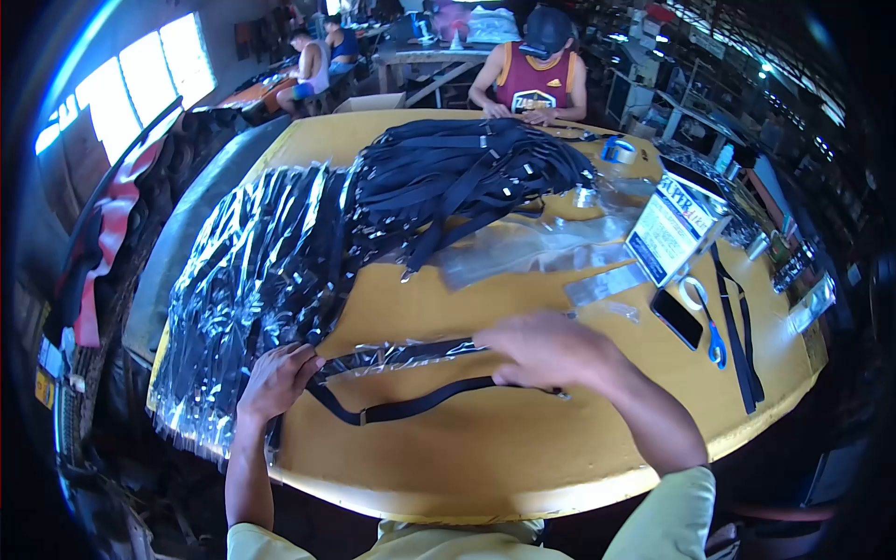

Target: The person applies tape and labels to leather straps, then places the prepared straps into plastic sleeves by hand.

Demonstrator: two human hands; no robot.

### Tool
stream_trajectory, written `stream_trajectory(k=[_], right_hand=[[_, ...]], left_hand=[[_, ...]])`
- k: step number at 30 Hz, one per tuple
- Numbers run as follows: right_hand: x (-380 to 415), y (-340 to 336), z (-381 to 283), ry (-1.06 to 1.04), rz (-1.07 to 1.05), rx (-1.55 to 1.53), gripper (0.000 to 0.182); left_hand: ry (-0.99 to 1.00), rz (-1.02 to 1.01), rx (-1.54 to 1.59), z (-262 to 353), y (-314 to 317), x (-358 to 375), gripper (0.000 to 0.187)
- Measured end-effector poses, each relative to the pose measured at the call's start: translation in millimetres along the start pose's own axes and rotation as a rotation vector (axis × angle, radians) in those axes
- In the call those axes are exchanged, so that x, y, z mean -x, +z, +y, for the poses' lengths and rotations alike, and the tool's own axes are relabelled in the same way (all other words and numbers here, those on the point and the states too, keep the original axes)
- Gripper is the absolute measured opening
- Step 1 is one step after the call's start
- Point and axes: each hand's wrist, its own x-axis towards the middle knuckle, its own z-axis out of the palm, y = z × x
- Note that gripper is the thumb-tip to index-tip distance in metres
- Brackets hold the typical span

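A black strap (411, 408) with metal fittings lies in a curve over the near part of the yellow table, running between my two hands. Behind it stretches a clear plastic sleeve (401, 357) with dark strap inside. My left hand (278, 378) is closed, its fingers pinching the left ends of strap and sleeve beside the wrapped pile. Slightly blurred, my right hand (541, 347) curls over the right side, with its thumb on the loose strap and its fingertips at the sleeve's end. A metal hook (560, 394) shows just past the thumb.
Plastic-wrapped straps (252, 271) cover the table's left side; loose black straps (457, 177) are heaped behind. Clear sleeves (532, 252), a white box (672, 229), a phone (676, 318), scissors (716, 345) and tape (692, 293) lie right. A person (539, 75) works across the table.
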Motion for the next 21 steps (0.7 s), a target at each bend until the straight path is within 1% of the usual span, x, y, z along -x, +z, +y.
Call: stream_trajectory(k=[1,2,4,5,7,8,10,11,13,15,16,17,19,20,21], right_hand=[[9.5,31.4,8.1,-0.089,0.112,0.035,0.055],[19.1,52.8,14.7,-0.119,0.121,-0.015,0.056],[37.6,75.6,18.9,-0.033,0.124,0.036,0.055],[45.2,83.3,25.1,-0.051,0.110,0.039,0.055],[61.3,98.7,36.8,0.055,0.187,0.136,0.058],[68.9,103.7,40.5,0.054,0.181,0.133,0.058],[84.7,109.7,46.7,0.129,0.270,0.300,0.054],[91.2,112.6,49.5,0.139,0.270,0.302,0.054],[101.4,118.7,57.0,0.081,0.423,0.589,0.056],[110.5,127.2,61.2,0.104,0.397,0.595,0.055],[114.1,127.6,65.3,0.112,0.378,0.600,0.055],[117.4,127.6,67.7,0.137,0.379,0.613,0.055],[123.3,129.6,69.5,0.198,0.348,0.640,0.057],[126.8,130.2,71.8,0.211,0.347,0.645,0.057],[128.9,129.8,74.3,0.239,0.286,0.608,0.058]], left_hand=[[-0.024,-0.001,0.003,-4.1,2.6,3.0,0.026],[-0.023,-0.004,0.048,-7.8,5.2,4.1,0.026],[-0.014,-0.006,0.116,-8.6,6.3,6.2,0.027],[-0.037,-0.003,0.119,-8.9,9.7,6.9,0.027],[0.026,0.059,0.247,-7.3,19.8,7.6,0.027],[0.026,0.042,0.303,-1.9,22.7,5.0,0.027],[0.008,0.020,0.288,7.2,27.6,1.6,0.028],[-0.009,0.002,0.268,10.6,29.8,0.0,0.028],[-0.002,-0.018,0.223,12.8,39.4,-0.4,0.027],[0.020,0.027,0.040,12.0,57.5,2.5,0.024],[-0.005,0.035,0.028,17.1,58.0,3.8,0.022],[0.019,0.042,0.038,19.1,59.1,2.4,0.022],[0.031,0.145,0.035,18.7,61.1,4.3,0.021],[-0.006,0.105,0.062,17.5,62.9,7.1,0.019],[0.004,0.111,0.066,18.9,63.0,8.0,0.019]])
